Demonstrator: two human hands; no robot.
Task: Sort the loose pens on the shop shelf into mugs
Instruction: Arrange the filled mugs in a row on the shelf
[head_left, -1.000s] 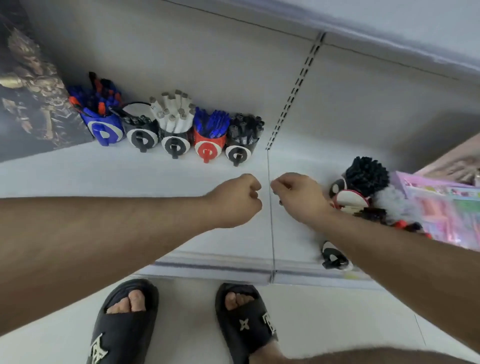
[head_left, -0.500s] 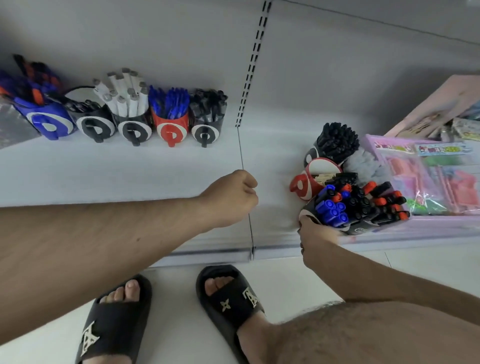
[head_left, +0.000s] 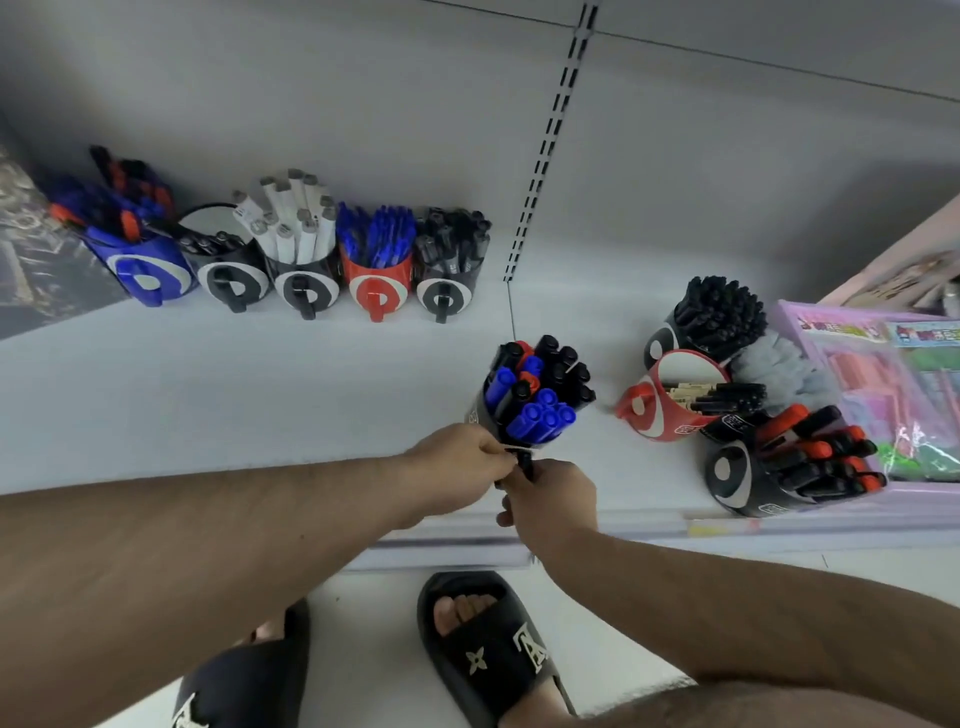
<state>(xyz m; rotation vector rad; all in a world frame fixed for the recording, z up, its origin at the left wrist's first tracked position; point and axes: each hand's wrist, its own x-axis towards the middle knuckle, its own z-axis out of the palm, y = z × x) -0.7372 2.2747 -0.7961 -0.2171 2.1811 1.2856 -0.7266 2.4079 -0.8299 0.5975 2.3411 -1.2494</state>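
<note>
The left hand (head_left: 460, 467) and right hand (head_left: 550, 499) meet at the frame's centre, both with fingers curled round the handle side of a black plastic mug stuffed with blue, black and red markers (head_left: 535, 400), which stands on the pale grey shop shelf (head_left: 260, 395). At ten o'clock, a row of five pen-filled mugs (head_left: 291, 254) lines the grey back panel (head_left: 363, 104). At three o'clock, more mugs of markers (head_left: 737, 415) crowd beside pink packaged stationery (head_left: 893, 395). At six o'clock, black slide sandals (head_left: 488, 654) rest on the white floor (head_left: 363, 623).
</note>
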